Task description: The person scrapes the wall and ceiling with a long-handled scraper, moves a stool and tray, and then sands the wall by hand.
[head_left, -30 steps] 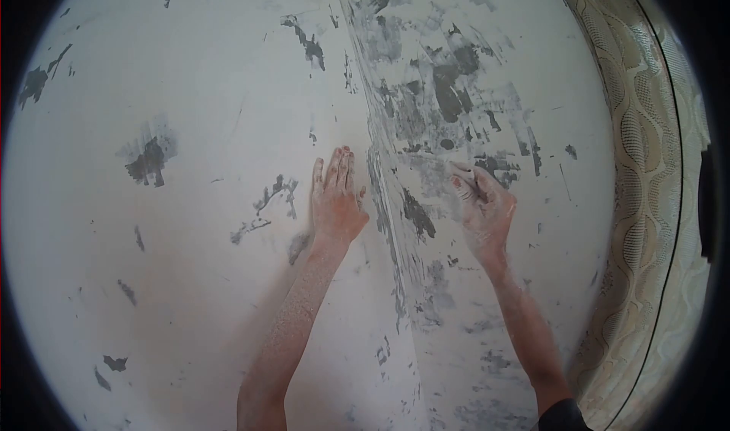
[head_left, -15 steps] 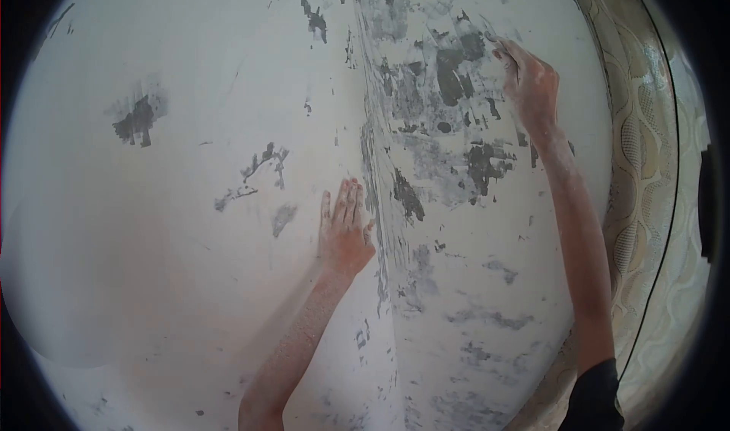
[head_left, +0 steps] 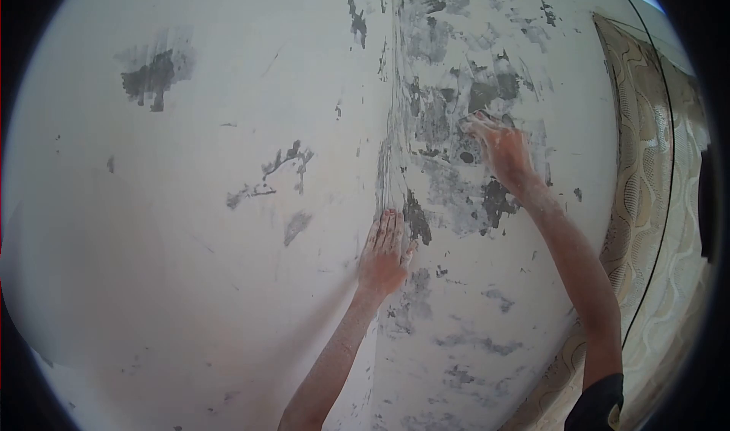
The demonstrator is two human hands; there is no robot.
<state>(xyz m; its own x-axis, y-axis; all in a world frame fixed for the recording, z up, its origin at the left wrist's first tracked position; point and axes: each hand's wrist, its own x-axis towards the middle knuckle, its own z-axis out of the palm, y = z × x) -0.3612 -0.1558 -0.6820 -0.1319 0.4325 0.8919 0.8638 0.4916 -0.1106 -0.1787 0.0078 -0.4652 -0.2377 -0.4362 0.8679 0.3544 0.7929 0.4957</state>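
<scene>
A white plastered wall (head_left: 190, 225) with dark grey scraped patches fills the view, and a vertical inside corner (head_left: 391, 111) runs down its middle. My left hand (head_left: 384, 252) lies flat on the wall just beside the corner, fingers straight and pointing up, holding nothing. My right hand (head_left: 500, 148), dusted white, reaches up to the right of the corner. Its fingers press on a large grey patch (head_left: 441, 119), curled over what looks like a small pale sheet that is mostly hidden under them. White dust covers both forearms.
A patterned beige curtain (head_left: 646, 203) hangs along the right edge of the wall, with a thin black cable (head_left: 671, 165) running down over it. More grey patches sit at the upper left (head_left: 156, 77) and centre left (head_left: 285, 161).
My right hand swept from mid-height up to the top right, then came back down and left onto the grey patch. My left hand stayed flat by the corner while the view shifted.
</scene>
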